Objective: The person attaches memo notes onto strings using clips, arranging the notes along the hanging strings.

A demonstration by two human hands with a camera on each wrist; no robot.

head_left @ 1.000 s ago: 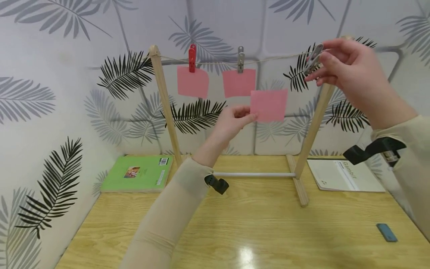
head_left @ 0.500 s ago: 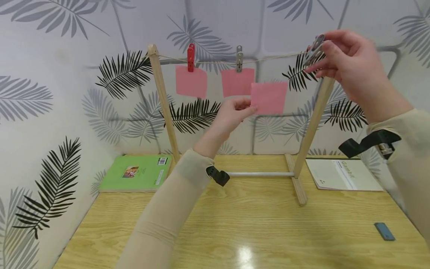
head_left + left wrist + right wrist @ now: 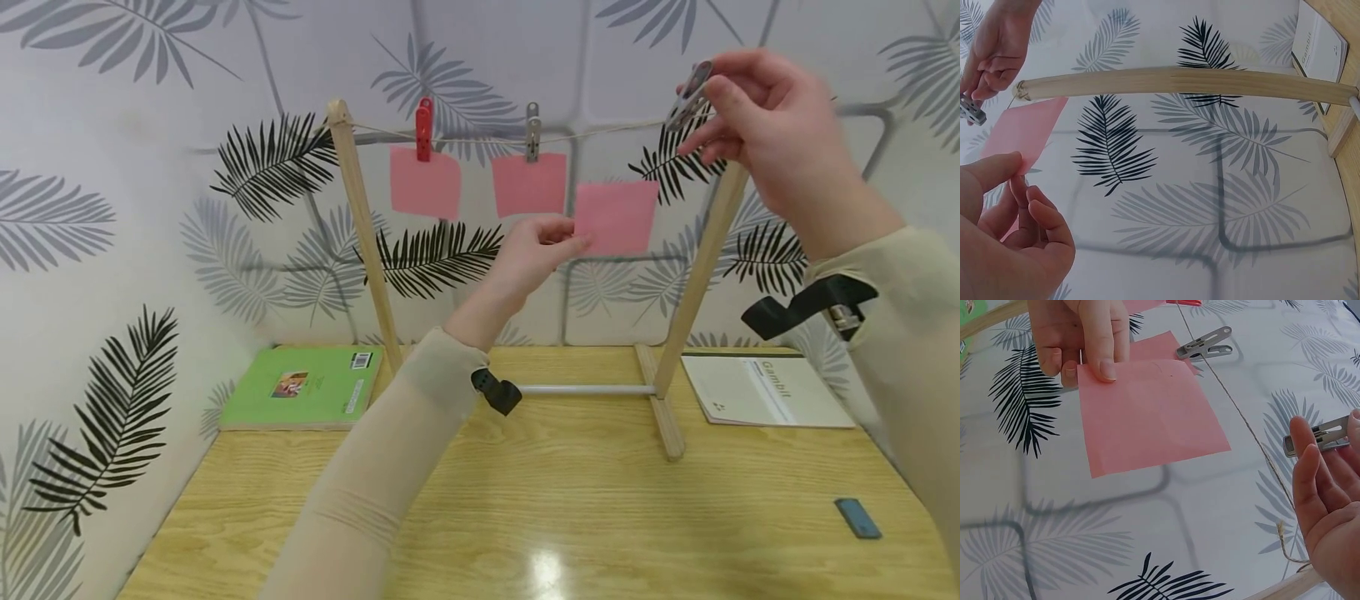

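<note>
My left hand (image 3: 536, 254) pinches the lower left edge of a square pink paper (image 3: 617, 218) between thumb and fingers. The sheet is upright, below the string (image 3: 1244, 415) and right of two hanging papers. Up at the right end of the string, my right hand (image 3: 776, 133) grips a metal clothespin (image 3: 687, 96) between thumb and fingers; the right wrist view shows this clothespin (image 3: 1319, 439) beside the string. A red clothespin (image 3: 424, 129) holds one pink paper (image 3: 425, 185) on the line, and a grey clothespin (image 3: 532, 132) holds another pink paper (image 3: 529, 187).
The string runs between two wooden posts (image 3: 360, 225) joined low down by a white rod (image 3: 585, 389). A green book (image 3: 300, 387) lies left on the table (image 3: 480, 508), a white notebook (image 3: 765, 390) right, and a small blue object (image 3: 858, 518) nearer the front.
My left hand has lifted the pink paper and then shifted it slightly right. My right hand has risen with the clothespin and moved a little left.
</note>
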